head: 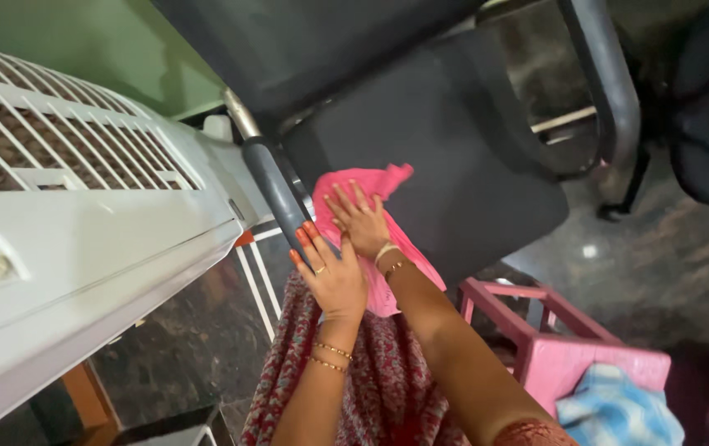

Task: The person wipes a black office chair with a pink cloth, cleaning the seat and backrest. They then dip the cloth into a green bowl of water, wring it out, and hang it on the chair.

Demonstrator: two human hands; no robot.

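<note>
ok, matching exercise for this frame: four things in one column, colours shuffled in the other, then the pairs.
Things:
1. cloth under the right hand
2. chair seat
3. air cooler
4. stool

Colours:
A. white
B. pink frame
C. black
D. bright pink fabric

Pairs: 1-D, 2-C, 3-A, 4-B

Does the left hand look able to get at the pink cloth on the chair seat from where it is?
Probably yes. The left hand rests at the grey armrest, right beside the pink cloth, which the right hand presses flat; nothing lies between.
</note>
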